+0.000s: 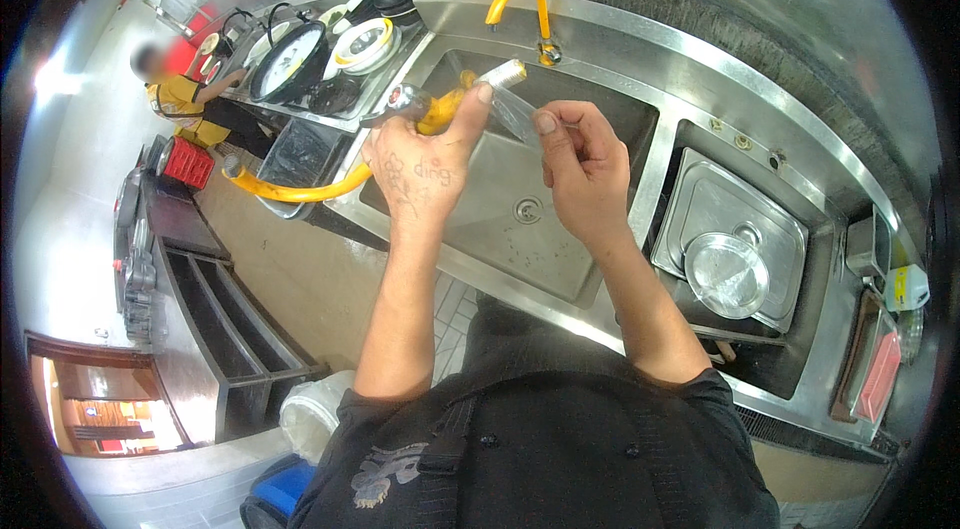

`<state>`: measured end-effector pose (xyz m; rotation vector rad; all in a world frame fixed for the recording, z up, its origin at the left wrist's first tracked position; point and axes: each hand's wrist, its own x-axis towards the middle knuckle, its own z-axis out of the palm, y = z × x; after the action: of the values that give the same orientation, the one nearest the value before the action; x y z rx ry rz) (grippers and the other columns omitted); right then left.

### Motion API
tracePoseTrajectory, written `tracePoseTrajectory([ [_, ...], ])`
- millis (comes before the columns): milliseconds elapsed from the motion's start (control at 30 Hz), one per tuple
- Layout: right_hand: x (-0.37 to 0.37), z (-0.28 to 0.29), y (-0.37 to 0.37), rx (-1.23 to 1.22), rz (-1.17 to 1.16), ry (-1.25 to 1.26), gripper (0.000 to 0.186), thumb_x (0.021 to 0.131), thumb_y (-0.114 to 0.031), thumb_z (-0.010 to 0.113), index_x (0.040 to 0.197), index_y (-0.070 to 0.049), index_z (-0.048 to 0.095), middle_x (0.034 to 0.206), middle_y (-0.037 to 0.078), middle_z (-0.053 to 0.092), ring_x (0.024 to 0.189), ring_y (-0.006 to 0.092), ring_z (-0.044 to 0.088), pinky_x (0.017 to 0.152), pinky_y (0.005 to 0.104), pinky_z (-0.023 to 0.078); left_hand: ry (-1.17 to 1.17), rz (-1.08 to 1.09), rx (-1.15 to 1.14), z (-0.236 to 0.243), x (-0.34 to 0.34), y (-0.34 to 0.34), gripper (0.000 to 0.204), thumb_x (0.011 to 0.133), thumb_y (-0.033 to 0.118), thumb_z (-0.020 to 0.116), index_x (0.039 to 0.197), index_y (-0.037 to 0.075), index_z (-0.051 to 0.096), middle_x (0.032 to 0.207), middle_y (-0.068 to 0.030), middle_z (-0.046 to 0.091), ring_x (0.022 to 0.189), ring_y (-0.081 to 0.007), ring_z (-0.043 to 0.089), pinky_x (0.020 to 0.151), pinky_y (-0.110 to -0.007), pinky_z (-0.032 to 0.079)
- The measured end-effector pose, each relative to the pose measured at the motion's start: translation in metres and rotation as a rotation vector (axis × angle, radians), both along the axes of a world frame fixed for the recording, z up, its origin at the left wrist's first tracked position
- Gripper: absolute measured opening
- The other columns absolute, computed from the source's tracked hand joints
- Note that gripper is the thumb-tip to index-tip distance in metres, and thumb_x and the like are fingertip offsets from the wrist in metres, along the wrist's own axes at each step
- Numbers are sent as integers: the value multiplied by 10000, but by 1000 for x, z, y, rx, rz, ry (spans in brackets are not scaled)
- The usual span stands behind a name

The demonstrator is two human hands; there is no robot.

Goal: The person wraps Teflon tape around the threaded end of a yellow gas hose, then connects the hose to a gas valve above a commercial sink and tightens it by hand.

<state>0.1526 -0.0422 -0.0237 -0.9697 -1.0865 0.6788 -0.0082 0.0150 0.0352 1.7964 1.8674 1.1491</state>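
Over the sink (480, 214), my left hand (420, 169) is closed around a loose yellow tap (300, 193) with a chrome knob at its body. The tap's curved spout reaches out to the left. Its pale, ridged end (503, 75) points up and right, past my thumb. My right hand (588, 169) pinches a clear plastic strip or film (513, 115) between thumb and fingers. The film stretches across toward the tap's ridged end; whether it is attached there I cannot tell. A second yellow tap (541, 4) stands mounted on the sink's back ledge.
Plates and black pans (290, 64) crowd the counter at the far left, where another person (178, 104) works. A grey tub (310, 154) stands left of the sink. In the right basin are a metal lid (770, 219) and a round clear bowl (727, 275).
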Motion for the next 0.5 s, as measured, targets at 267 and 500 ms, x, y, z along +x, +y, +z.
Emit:
tracePoseTrajectory([
  [267, 6, -8, 20, 379, -388, -470, 108, 1125, -130, 658, 1128, -22, 673, 877, 36, 669, 790, 109, 612, 735, 279, 519, 8, 37, -110, -10, -1, 2, 956, 769, 758, 845, 1038, -158, 779, 1014, -341, 775, 1035, -489, 747, 999, -536, 553],
  [500, 3, -17, 7, 120, -232, -220, 52, 1078, -66, 692, 1102, -26, 669, 884, 70, 664, 734, 155, 576, 683, 303, 486, -44, -8, -97, -25, 1, 4, 894, 813, 732, 857, 925, -148, 746, 839, -177, 723, 799, -235, 645, 788, -415, 540],
])
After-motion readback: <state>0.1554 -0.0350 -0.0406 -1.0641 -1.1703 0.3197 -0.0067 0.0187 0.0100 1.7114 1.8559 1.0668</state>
